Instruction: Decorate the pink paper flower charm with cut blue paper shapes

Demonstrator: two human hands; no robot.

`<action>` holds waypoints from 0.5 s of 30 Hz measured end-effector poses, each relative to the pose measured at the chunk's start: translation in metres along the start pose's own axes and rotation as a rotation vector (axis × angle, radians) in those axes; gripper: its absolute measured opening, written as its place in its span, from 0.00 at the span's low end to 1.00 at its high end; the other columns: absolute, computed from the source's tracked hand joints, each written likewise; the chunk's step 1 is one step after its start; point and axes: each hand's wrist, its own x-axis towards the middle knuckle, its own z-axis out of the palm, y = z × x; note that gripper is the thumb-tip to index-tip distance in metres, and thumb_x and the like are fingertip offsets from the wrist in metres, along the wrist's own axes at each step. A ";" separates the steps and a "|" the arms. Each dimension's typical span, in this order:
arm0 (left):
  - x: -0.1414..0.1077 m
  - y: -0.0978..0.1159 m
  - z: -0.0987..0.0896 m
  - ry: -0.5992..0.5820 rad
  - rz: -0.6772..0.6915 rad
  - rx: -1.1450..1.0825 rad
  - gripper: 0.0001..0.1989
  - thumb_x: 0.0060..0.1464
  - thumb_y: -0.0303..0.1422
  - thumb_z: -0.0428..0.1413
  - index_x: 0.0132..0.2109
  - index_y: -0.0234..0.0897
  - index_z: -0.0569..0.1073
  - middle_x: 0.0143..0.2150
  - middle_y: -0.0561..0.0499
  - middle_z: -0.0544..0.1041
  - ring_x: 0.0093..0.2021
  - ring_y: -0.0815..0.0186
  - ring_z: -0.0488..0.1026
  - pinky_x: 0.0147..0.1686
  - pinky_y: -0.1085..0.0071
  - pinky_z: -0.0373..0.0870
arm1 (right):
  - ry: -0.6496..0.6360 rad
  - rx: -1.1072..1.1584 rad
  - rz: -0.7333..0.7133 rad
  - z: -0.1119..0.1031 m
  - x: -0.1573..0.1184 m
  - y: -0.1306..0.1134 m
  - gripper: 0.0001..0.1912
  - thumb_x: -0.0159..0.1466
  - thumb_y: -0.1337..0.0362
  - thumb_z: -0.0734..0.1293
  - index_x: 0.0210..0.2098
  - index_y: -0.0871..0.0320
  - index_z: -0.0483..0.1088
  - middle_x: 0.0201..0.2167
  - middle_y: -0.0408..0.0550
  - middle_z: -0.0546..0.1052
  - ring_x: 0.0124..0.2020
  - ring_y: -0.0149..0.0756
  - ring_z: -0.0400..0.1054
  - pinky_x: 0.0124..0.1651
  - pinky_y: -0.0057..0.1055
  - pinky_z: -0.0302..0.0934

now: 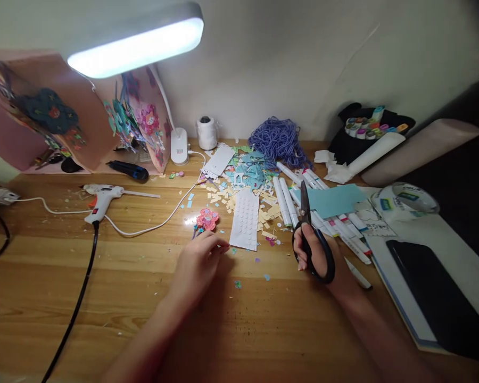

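My right hand [313, 250] is closed around the black handles of the scissors [305, 205], whose blades point away from me with their tips together. Near the middle of the table my left hand [203, 252] has its thumb and fingertips pressed together; whatever is between them is too small to make out. Just beyond that hand lies a pink paper flower [207, 219] with blue bits at its side. A white sheet of round dots [245, 221] rests to the right of my left fingertips.
Paper scraps [249, 170], purple yarn [279, 141] and white markers [285, 202] cover the back. A glue gun [102, 202] with its cord lies left; a lamp [143, 45] hangs above. At right are blue paper [331, 200], tape [405, 201] and a black phone-like slab [435, 298].
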 end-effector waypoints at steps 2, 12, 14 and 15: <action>0.001 0.001 -0.001 0.032 -0.010 -0.108 0.07 0.56 0.26 0.52 0.33 0.38 0.74 0.34 0.49 0.77 0.36 0.63 0.73 0.37 0.69 0.68 | 0.002 -0.019 -0.027 -0.004 0.004 0.001 0.26 0.61 0.40 0.59 0.23 0.56 0.60 0.13 0.36 0.60 0.12 0.27 0.56 0.16 0.25 0.58; -0.004 0.016 -0.029 0.082 -0.216 -0.447 0.08 0.54 0.35 0.57 0.40 0.37 0.75 0.37 0.48 0.79 0.38 0.64 0.76 0.38 0.71 0.72 | 0.300 -0.715 -0.075 -0.041 0.019 -0.007 0.20 0.59 0.45 0.61 0.26 0.56 0.67 0.20 0.47 0.72 0.22 0.38 0.64 0.25 0.30 0.53; -0.007 0.022 -0.036 0.086 -0.226 -0.483 0.08 0.53 0.35 0.59 0.38 0.37 0.76 0.35 0.49 0.79 0.36 0.65 0.76 0.37 0.72 0.72 | 0.375 -0.824 -0.061 -0.049 0.022 -0.009 0.18 0.59 0.47 0.60 0.27 0.55 0.67 0.23 0.49 0.73 0.24 0.40 0.65 0.26 0.31 0.52; -0.009 0.023 -0.039 0.083 -0.241 -0.506 0.08 0.52 0.36 0.59 0.38 0.37 0.76 0.34 0.49 0.79 0.36 0.65 0.76 0.37 0.71 0.73 | 0.410 -0.870 -0.050 -0.053 0.023 -0.009 0.17 0.58 0.48 0.61 0.28 0.55 0.67 0.24 0.49 0.74 0.25 0.41 0.66 0.26 0.31 0.52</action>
